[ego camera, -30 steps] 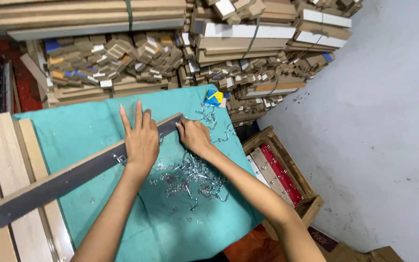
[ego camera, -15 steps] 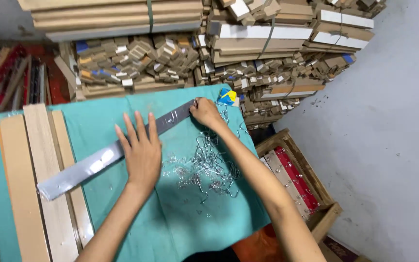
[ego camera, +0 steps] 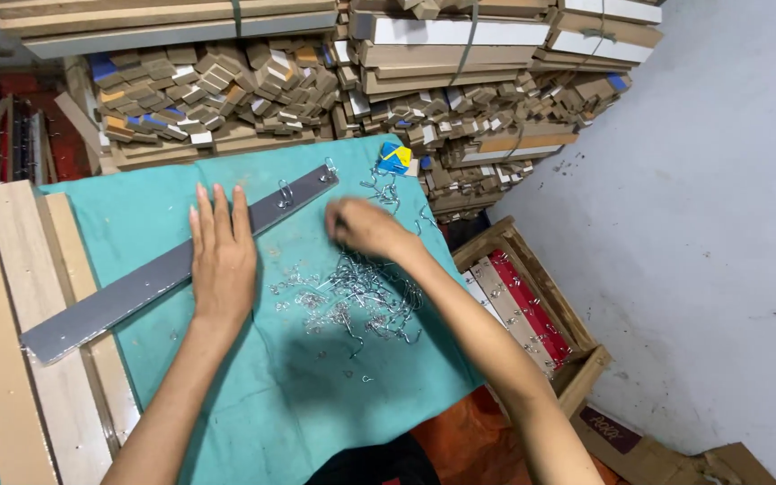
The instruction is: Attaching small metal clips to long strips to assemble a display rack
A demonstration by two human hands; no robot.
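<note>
Grey and flat, the long strip (ego camera: 172, 269) is lying diagonally across the teal cloth (ego camera: 253, 395) covering the counter, and the left hand (ego camera: 222, 256) is pressing it down, fingers straight and together, apparently to stop it sliding. The right hand (ego camera: 365, 229) is blurred above the heap of small metal hooks (ego camera: 357, 301) toward the counter's right edge; I cannot tell whether it is gripping one. Pale boards (ego camera: 20, 323) are lying along the left edge.
</note>
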